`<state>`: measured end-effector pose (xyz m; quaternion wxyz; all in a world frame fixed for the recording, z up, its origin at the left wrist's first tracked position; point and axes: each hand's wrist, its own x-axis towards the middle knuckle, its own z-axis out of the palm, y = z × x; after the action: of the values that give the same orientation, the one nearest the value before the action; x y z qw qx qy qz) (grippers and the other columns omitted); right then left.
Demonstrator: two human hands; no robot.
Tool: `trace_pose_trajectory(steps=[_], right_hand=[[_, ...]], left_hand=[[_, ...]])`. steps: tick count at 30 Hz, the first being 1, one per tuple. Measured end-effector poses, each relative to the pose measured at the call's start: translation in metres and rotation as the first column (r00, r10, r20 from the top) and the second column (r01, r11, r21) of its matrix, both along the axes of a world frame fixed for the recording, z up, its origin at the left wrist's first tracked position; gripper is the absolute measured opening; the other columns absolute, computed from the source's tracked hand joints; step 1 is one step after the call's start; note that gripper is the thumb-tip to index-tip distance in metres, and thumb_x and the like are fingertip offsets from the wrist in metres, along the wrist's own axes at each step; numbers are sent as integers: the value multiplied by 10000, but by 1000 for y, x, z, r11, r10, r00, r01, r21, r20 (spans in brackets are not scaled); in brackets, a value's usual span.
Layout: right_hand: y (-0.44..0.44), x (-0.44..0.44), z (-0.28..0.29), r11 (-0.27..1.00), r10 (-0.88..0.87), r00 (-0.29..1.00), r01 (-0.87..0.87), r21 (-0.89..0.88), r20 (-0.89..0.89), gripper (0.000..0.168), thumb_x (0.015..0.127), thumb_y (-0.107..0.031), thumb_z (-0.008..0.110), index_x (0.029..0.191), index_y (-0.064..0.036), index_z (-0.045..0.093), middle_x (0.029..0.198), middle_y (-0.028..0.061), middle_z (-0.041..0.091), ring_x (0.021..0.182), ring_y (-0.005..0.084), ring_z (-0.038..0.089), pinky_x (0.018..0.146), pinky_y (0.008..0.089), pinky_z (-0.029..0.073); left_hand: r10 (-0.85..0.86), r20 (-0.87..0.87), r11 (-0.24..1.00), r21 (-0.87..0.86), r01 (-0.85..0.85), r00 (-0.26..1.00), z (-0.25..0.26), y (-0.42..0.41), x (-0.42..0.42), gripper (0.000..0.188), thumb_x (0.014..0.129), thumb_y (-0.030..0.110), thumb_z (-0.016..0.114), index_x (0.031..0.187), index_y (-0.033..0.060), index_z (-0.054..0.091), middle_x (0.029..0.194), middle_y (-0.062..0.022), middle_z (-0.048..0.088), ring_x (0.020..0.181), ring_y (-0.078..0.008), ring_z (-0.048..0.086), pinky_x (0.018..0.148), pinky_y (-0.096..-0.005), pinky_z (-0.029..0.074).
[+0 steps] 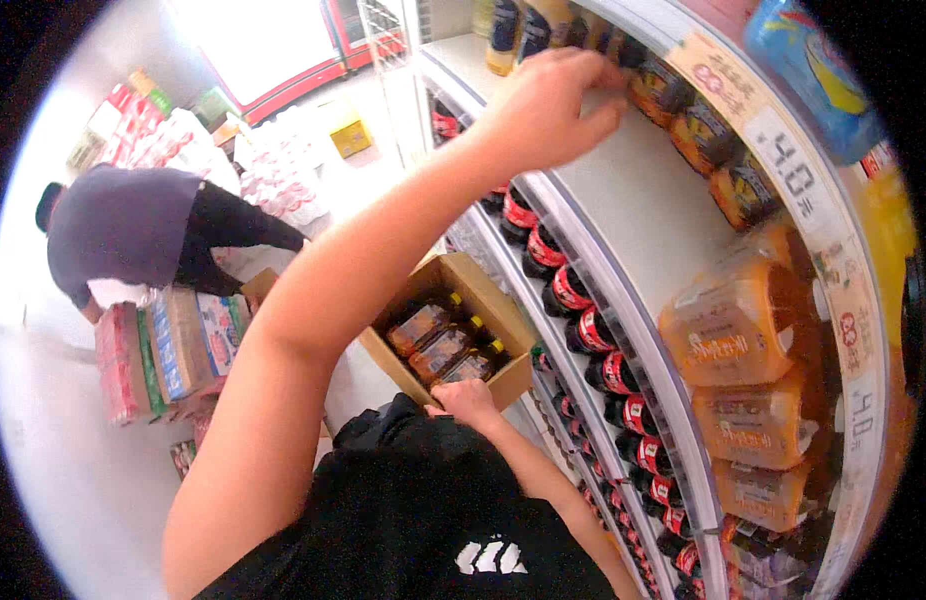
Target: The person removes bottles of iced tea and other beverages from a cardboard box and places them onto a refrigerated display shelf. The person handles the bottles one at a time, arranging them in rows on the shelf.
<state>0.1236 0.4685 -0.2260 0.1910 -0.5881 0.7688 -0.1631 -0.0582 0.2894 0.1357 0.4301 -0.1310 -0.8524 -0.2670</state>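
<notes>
My left hand [564,105] is over a white shelf [620,172], its fingertips beside a row of amber drink bottles with dark labels [703,135]. Its thumb and forefinger are apart, and nothing shows between them; the other fingers are partly hidden. Low in front of me, my right hand [465,399] grips the near edge of an open cardboard box [512,375]. Several dark amber bottles with yellow caps [440,345] lie inside the box. My left forearm hides part of its far side.
Orange drink bottles [740,330] line the shelf on the right, behind a price rail [789,172]. Cola bottles [572,285] fill the lower shelves. At left, a person [133,225] bends over wrapped packs [170,352]. A yellow carton [349,131] stands on the floor.
</notes>
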Motion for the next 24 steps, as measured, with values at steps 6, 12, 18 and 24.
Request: trace_pose_trajectory(steps=[6,12,18,24], right_hand=[[-1,1,1,999,-22,1000,22,-35,-15,430,844,-558,667,831,-129,657,776,86,706,727,311,717,614,472,550],[-1,6,9,996,-78,996,76,-39,-53,453,833,-577,663,822,-125,650,771,68,700,737,294,721,599,446,560],[-5,13,-9,987,-134,989,127,-102,-61,142,877,-231,560,831,-147,665,798,59,706,726,268,732,596,458,580],[-5,11,1,981,-181,982,178,-75,-47,111,845,-212,575,814,-129,641,768,57,700,753,267,731,624,430,576]], left_hand=[[13,221,998,58,-26,975,-1,27,-118,356,848,272,670,1135,65,701,1093,-159,722,1082,-352,673,905,-469,540],[102,143,962,-264,-62,984,11,37,-231,319,885,245,640,1151,79,703,1139,-141,717,1100,-344,671,924,-462,541],[197,161,944,-299,-142,967,15,35,-288,311,889,243,644,1147,79,704,1137,-142,718,1095,-346,674,922,-462,544],[198,147,952,-266,-154,969,16,42,-298,303,893,241,648,1142,78,704,1135,-143,720,1089,-348,677,919,-462,547]])
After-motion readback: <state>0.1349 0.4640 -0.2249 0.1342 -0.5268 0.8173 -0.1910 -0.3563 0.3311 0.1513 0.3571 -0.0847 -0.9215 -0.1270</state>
